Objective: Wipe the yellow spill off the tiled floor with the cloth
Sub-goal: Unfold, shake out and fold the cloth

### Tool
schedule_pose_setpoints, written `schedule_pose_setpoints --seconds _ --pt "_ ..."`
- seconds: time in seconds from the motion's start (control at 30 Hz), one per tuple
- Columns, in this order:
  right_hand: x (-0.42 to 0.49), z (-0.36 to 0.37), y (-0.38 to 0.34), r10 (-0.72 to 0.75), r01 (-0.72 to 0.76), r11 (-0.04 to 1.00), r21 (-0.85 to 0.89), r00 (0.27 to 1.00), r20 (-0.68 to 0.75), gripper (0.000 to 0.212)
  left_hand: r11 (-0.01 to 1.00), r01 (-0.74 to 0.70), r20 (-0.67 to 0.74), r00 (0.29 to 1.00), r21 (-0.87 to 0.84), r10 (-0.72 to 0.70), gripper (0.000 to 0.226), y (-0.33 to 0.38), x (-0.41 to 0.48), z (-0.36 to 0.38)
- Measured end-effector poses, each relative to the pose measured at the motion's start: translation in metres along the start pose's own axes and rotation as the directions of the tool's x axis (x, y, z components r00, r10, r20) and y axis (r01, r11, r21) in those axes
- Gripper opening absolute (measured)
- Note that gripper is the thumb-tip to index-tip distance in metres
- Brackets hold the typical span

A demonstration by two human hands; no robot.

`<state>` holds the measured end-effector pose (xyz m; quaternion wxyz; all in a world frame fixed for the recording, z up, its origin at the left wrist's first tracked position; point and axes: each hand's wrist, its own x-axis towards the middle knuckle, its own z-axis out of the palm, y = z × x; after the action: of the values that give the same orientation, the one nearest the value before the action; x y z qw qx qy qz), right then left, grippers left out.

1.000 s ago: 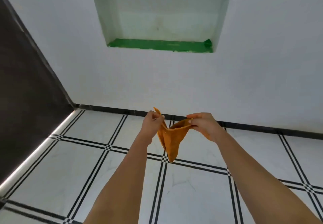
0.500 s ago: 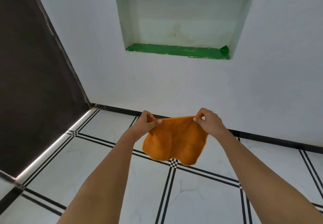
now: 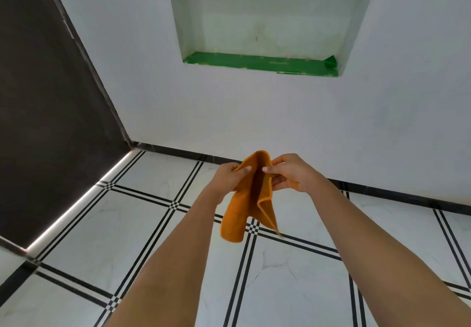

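Note:
An orange cloth [image 3: 244,204] hangs folded in half lengthwise in the air above the white tiled floor [image 3: 142,224]. My left hand [image 3: 229,178] pinches its upper left edge with thumb and fingers. My right hand [image 3: 288,173] pinches the upper right edge, close against the left hand. The cloth's lower end droops free over a crossing of black tile lines. No yellow spill shows on the visible tiles.
A white wall [image 3: 331,122] with a black skirting strip stands straight ahead. A recessed niche with a green shelf [image 3: 260,64] sits high in it. A dark panel [image 3: 46,112] with a lit strip along its base closes the left side.
Half a second ago the cloth was stretched flat between my hands. My hands have come together, and the cloth is now folded and hanging narrow.

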<state>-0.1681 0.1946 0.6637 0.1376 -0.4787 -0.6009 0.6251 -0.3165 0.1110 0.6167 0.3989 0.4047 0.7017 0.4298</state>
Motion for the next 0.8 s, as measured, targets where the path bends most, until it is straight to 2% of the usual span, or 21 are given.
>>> schedule_pose_setpoints --seconds 0.07,0.13,0.3,0.43,0.6,0.67,0.73,0.8 --pt "0.0 0.007 -0.001 -0.006 0.001 0.994 0.107 0.999 0.047 0.011 0.992 0.02 0.127 0.992 -0.123 -0.004 0.044 0.007 -0.003 0.007" --pt "0.001 0.012 -0.001 -0.015 0.004 0.987 0.16 0.998 0.066 0.012 0.992 0.007 0.203 0.979 -0.129 0.019 0.05 0.01 -0.005 0.009" --pt "0.005 0.012 -0.002 -0.057 0.037 0.959 0.28 0.996 0.062 0.023 0.998 -0.064 0.162 0.985 -0.001 0.063 0.015 0.014 -0.001 -0.002" --pt "0.011 0.007 0.003 -0.085 0.091 0.985 0.149 0.995 -0.044 0.042 0.992 -0.111 0.102 0.989 0.068 0.104 0.012 0.033 0.0 -0.011" --pt "0.01 0.001 0.015 -0.08 0.08 0.997 0.014 0.995 0.053 0.08 0.985 -0.168 0.151 0.975 0.035 0.161 0.01 0.061 0.0 -0.029" --pt "0.008 -0.001 0.017 -0.07 0.073 0.997 -0.022 0.991 0.112 0.081 0.984 -0.173 0.157 0.972 -0.04 0.177 0.011 0.067 -0.001 -0.036" --pt "0.005 -0.001 0.018 -0.042 0.057 0.995 -0.078 0.981 0.19 0.074 0.978 -0.146 0.142 0.976 -0.148 0.167 0.011 0.07 -0.002 -0.042" --pt "0.003 0.0 0.02 -0.026 0.05 0.992 -0.112 0.977 0.211 0.066 0.962 -0.114 0.113 0.983 -0.249 0.146 0.01 0.07 -0.001 -0.047"
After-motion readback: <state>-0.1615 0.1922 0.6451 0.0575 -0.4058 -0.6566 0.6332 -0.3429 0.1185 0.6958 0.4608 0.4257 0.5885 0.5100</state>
